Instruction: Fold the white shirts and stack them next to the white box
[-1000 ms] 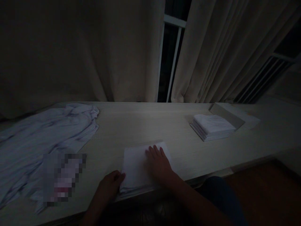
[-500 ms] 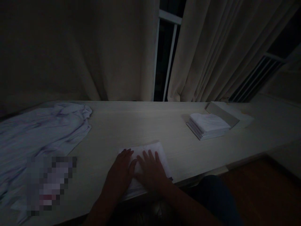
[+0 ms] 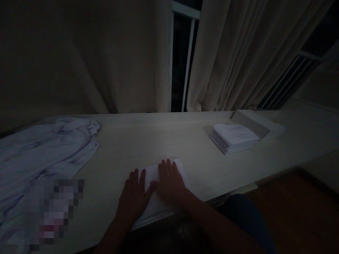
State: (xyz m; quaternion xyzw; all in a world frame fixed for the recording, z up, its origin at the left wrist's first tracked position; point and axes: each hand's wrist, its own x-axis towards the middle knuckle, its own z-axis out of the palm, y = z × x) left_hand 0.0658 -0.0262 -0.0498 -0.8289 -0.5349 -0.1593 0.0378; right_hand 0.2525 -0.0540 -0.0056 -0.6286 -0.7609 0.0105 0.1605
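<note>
The left hand (image 3: 134, 199) and right hand (image 3: 171, 181) hide much of the folded white cloth (image 3: 156, 208) beneath them; both forearms (image 3: 206, 216) are cut off at the bottom edge; coarse pixel blocks blur an object (image 3: 55, 211) past recognition; the left edge crops the crumpled cloth (image 3: 55, 146); the curtains (image 3: 132, 56), cropped at the top, partly cover a window (image 3: 181, 60) too dark to see through.

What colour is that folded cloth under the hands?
The folded cloth looks white, though the light is dim; the head view shows it best.
</note>
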